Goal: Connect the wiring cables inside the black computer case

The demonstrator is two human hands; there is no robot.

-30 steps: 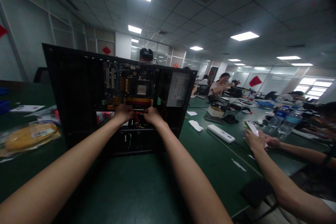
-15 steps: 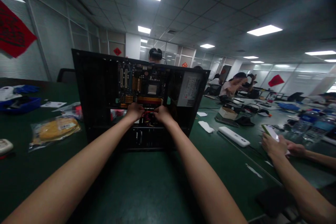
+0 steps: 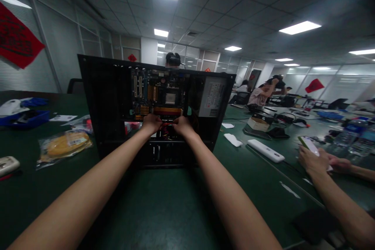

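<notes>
An open black computer case (image 3: 104,93) stands in front of me on the green table, its inside facing me. A motherboard (image 3: 160,93) fills its middle, and a labelled power supply (image 3: 211,97) sits at the right. Both my hands reach into the lower middle of the case, below the memory slots (image 3: 168,111). My left hand (image 3: 151,124) and my right hand (image 3: 182,125) are closed in a pinch on a thin red cable (image 3: 168,122) stretched between them. More thin wires (image 3: 167,132) hang just below. The fingertips are small and partly hidden.
On the left lie a bagged yellow item (image 3: 65,143), a blue tray (image 3: 26,119) and a pale device (image 3: 8,165). To the right are a white power strip (image 3: 265,150), paper scraps, a small box (image 3: 258,124) and bottles. Another person's hands hold a phone (image 3: 309,146).
My hands stay in nearly the same place in the case, with the red cable now more visible between them. The view has turned slightly left.
</notes>
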